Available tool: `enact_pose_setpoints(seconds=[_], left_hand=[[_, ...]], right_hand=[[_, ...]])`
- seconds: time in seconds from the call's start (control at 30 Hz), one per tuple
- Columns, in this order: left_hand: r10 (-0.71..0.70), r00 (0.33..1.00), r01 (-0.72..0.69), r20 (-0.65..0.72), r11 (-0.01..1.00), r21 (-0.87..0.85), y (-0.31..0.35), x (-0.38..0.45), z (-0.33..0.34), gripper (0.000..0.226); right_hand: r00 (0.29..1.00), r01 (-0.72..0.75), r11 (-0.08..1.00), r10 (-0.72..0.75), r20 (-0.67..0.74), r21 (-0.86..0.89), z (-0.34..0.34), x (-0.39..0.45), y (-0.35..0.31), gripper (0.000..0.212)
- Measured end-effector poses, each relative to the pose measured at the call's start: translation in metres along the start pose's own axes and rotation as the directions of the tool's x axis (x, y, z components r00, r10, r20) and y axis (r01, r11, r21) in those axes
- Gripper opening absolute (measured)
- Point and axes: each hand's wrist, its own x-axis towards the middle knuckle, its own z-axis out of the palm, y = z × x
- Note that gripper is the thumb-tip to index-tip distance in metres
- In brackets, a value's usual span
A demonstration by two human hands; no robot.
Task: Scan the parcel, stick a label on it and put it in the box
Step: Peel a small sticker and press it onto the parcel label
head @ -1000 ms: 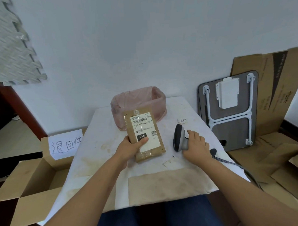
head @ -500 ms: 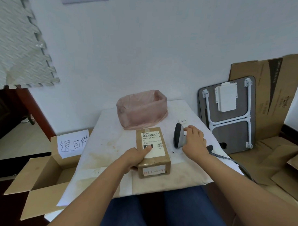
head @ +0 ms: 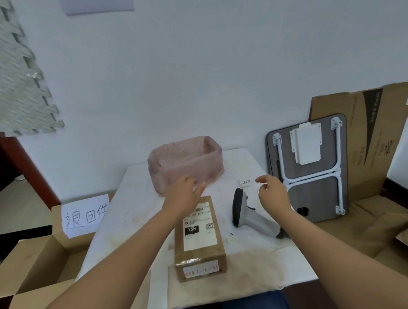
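Note:
A brown cardboard parcel [head: 201, 246] with a white shipping label lies flat on the white table [head: 136, 198]. My left hand [head: 185, 195] hovers open just above its far end, fingers spread, holding nothing. The grey and black scanner [head: 247, 213] lies on the table to the right of the parcel. My right hand [head: 272, 193] is raised above the scanner, with something small and pale pinched at its fingertips; what it is stays unclear. A small white label [head: 245, 182] lies on the table just left of that hand. An open cardboard box [head: 35, 264] with a handwritten sign stands at the table's left.
A bin lined with a pink bag [head: 186, 163] stands at the table's back. A folded grey table [head: 313, 167] and flattened cardboard [head: 365, 141] lean on the wall at the right. Grey foam mats [head: 18, 78] hang at the upper left.
My left hand set the parcel flat on the table and let go, lifting above it. My right hand released the scanner and moved up toward the small label.

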Motion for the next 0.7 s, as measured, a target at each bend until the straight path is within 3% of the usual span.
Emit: enact_pose_setpoints(seconds=[0.13,0.43,0.6,0.7], left_hand=[[0.063,0.996,-0.063,0.068,0.998,0.001,0.021,0.038,0.01,0.044],[0.063,0.961,-0.042,0.269,0.996,-0.084,0.036,0.116,0.053,0.034],[0.1,0.933,-0.089,0.347,0.995,-0.048,0.048,0.146,0.075,0.034],[0.105,0.926,-0.102,0.363,0.994,-0.027,0.051,0.156,0.085,0.034]], right_hand=[[1.0,-0.023,1.0,0.023,0.018,0.014,0.005,0.039,0.008,0.032],[0.987,-0.064,0.996,0.072,0.144,-0.061,0.043,0.102,0.04,0.025],[0.98,-0.063,0.989,0.087,0.179,-0.134,0.06,0.118,0.053,0.041],[0.978,-0.043,0.987,0.074,0.197,-0.157,0.064,0.12,0.058,0.039]])
